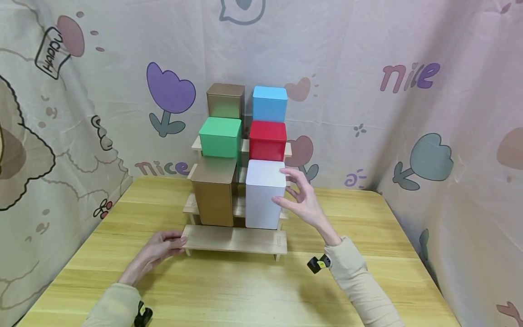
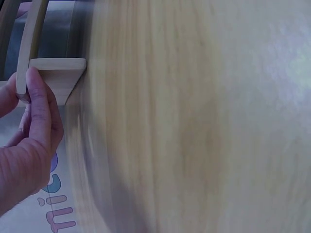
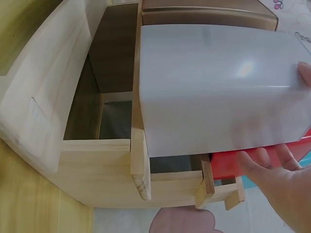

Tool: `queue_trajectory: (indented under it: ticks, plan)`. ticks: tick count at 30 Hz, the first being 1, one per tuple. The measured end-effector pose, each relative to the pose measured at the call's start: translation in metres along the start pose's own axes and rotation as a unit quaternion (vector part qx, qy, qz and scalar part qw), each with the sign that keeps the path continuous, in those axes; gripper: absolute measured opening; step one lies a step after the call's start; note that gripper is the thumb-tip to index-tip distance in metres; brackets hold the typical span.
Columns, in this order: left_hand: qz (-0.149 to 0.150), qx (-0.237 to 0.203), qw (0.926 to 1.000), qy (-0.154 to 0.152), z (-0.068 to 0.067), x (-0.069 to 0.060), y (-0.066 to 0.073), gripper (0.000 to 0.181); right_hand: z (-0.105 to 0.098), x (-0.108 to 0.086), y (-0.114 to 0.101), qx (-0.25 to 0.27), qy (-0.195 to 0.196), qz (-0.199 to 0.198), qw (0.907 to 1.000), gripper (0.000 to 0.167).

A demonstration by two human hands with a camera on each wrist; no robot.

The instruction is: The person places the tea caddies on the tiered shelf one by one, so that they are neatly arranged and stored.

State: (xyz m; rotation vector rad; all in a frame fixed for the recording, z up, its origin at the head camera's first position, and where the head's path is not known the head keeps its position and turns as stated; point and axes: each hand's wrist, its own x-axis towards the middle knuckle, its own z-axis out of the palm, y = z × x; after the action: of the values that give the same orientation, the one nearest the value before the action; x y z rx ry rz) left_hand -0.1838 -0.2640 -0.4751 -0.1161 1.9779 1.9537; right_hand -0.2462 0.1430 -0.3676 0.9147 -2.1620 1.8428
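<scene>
A stepped wooden shelf [image 1: 234,239] stands on the table and bears several box-shaped tins in two columns. My left hand [image 1: 162,247] pinches the left end of its lowest board; the left wrist view shows thumb and fingers on either side of the board's edge [image 2: 25,53]. A tall white box [image 1: 263,200] stands on the second step, at the right. Its right side is held by my right hand [image 1: 302,200], thumb on the front and fingers curled round the corner. Beside it stands a tall brown box [image 1: 213,200].
Behind the front pair stand a green box [image 1: 220,138] and a red box [image 1: 267,141]. On the top step are a brown box [image 1: 226,101] and a blue box [image 1: 269,103]. A printed curtain [image 1: 335,113] hangs round the wood-grain table [image 1: 347,218].
</scene>
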Motion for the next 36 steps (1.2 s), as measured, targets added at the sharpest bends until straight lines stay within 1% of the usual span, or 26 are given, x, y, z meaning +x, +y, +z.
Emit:
queue_trajectory:
  ticks: [2, 6, 10, 11, 13, 15, 16, 17, 18, 19, 20, 21, 22, 23, 24, 25, 26, 27, 28, 29, 30, 32, 36]
  plan:
    - [-0.001, 0.000, 1.0000, 0.002, 0.000, 0.000, 0.001, 0.064, 0.000, -0.001, 0.000, -0.003, 0.002, -0.003, 1.0000, 0.074]
    - [-0.003, 0.006, 1.0000, 0.005, 0.001, 0.002, 0.002, 0.064, -0.002, -0.003, 0.000, -0.015, 0.011, -0.021, 0.9996, 0.076]
    - [-0.001, 0.024, 0.9997, 0.006, 0.001, 0.004, 0.003, 0.064, -0.008, -0.009, 0.003, -0.036, 0.032, -0.036, 0.9982, 0.077]
    - [-0.002, 0.032, 0.9994, 0.008, 0.001, 0.004, 0.004, 0.063, -0.012, -0.011, 0.006, -0.050, 0.040, -0.036, 0.9973, 0.076]
    - [0.005, 0.068, 0.9976, 0.010, -0.001, 0.005, 0.007, 0.062, -0.021, -0.015, 0.011, -0.090, 0.059, -0.023, 0.9940, 0.073]
    - [0.019, 0.113, 0.9932, 0.017, -0.005, 0.006, 0.014, 0.060, -0.035, -0.019, 0.020, -0.150, 0.081, 0.007, 0.9854, 0.071]
    - [0.030, 0.144, 0.9887, 0.028, -0.007, 0.006, 0.018, 0.059, -0.044, -0.022, 0.025, -0.185, 0.092, 0.028, 0.9780, 0.070]
    - [0.049, 0.178, 0.9819, 0.043, -0.010, 0.007, 0.024, 0.058, -0.053, -0.025, 0.031, -0.220, 0.104, 0.051, 0.9686, 0.070]
    - [0.072, 0.211, 0.9728, 0.063, -0.014, 0.008, 0.030, 0.059, -0.063, -0.029, 0.037, -0.255, 0.113, 0.076, 0.9574, 0.070]
    - [0.091, 0.237, 0.9633, 0.088, -0.017, 0.010, 0.036, 0.060, -0.073, -0.033, 0.043, -0.292, 0.120, 0.102, 0.9433, 0.071]
    - [0.114, 0.265, 0.9501, 0.119, -0.021, 0.012, 0.042, 0.062, -0.082, -0.036, 0.049, -0.327, 0.125, 0.128, 0.9279, 0.072]
    - [0.136, 0.299, 0.9319, 0.154, -0.024, 0.014, 0.048, 0.064, -0.092, -0.041, 0.054, -0.358, 0.127, 0.153, 0.9124, 0.074]
    - [0.150, 0.329, 0.9127, 0.190, -0.027, 0.017, 0.052, 0.067, -0.100, -0.045, 0.059, -0.386, 0.125, 0.176, 0.8972, 0.075]
    - [0.167, 0.360, 0.8906, 0.222, -0.031, 0.020, 0.056, 0.069, -0.107, -0.050, 0.063, -0.411, 0.120, 0.196, 0.8821, 0.077]
    - [0.174, 0.391, 0.8691, 0.248, -0.033, 0.023, 0.059, 0.072, -0.113, -0.054, 0.067, -0.435, 0.112, 0.213, 0.8675, 0.079]
    - [0.175, 0.420, 0.8488, 0.269, -0.036, 0.026, 0.062, 0.076, -0.118, -0.058, 0.070, -0.453, 0.105, 0.227, 0.8558, 0.081]
    - [0.172, 0.450, 0.8286, 0.285, -0.037, 0.029, 0.064, 0.079, -0.121, -0.062, 0.072, -0.465, 0.098, 0.238, 0.8471, 0.082]
    - [0.164, 0.475, 0.8128, 0.294, -0.038, 0.031, 0.064, 0.082, -0.124, -0.066, 0.075, -0.473, 0.091, 0.246, 0.8408, 0.083]
    - [0.156, 0.496, 0.8009, 0.296, -0.038, 0.033, 0.065, 0.084, -0.126, -0.069, 0.077, -0.481, 0.087, 0.253, 0.8352, 0.083]
    - [0.149, 0.513, 0.7920, 0.296, -0.039, 0.035, 0.064, 0.085, -0.127, -0.071, 0.079, -0.488, 0.083, 0.257, 0.8299, 0.084]
    - [0.137, 0.522, 0.7898, 0.292, -0.038, 0.036, 0.064, 0.086, -0.128, -0.073, 0.080, -0.493, 0.079, 0.259, 0.8269, 0.084]
    - [0.122, 0.529, 0.7895, 0.285, -0.037, 0.037, 0.062, 0.086, -0.127, -0.075, 0.083, -0.496, 0.072, 0.264, 0.8240, 0.084]
    - [0.111, 0.534, 0.7907, 0.279, -0.035, 0.039, 0.058, 0.086, -0.125, -0.077, 0.086, -0.499, 0.064, 0.266, 0.8219, 0.086]
